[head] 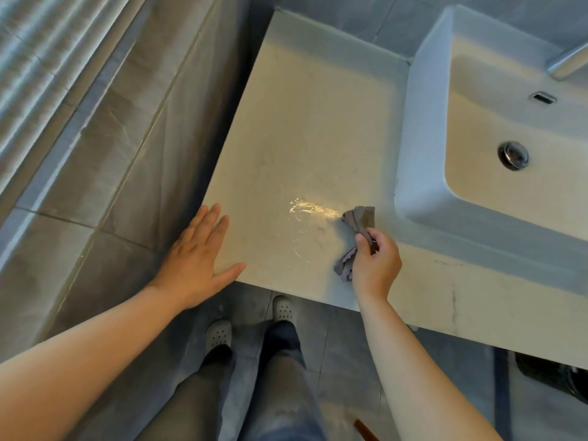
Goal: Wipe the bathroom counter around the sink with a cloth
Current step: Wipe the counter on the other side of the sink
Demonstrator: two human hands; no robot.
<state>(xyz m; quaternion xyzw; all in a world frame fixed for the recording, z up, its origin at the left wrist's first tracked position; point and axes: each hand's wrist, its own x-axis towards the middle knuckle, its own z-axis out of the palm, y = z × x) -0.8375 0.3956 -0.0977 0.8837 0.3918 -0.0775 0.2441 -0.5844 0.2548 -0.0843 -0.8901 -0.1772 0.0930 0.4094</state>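
The pale stone counter (305,128) fills the middle of the view, with a white rectangular sink (423,128) standing on it at the right. My right hand (377,265) pinches a crumpled grey cloth (361,219) that lies on the counter just left of the sink's front corner. A wet streak (305,208) glistens to the left of the cloth. My left hand (194,259) rests flat on the counter's front left corner, fingers straight and spread.
A grey tiled wall (127,148) borders the counter's left edge. The sink holds a chrome drain (513,155) and an overflow slot (542,98), and a chrome tap (569,63) shows at top right. My legs and light shoes (219,334) stand on the dark tiled floor.
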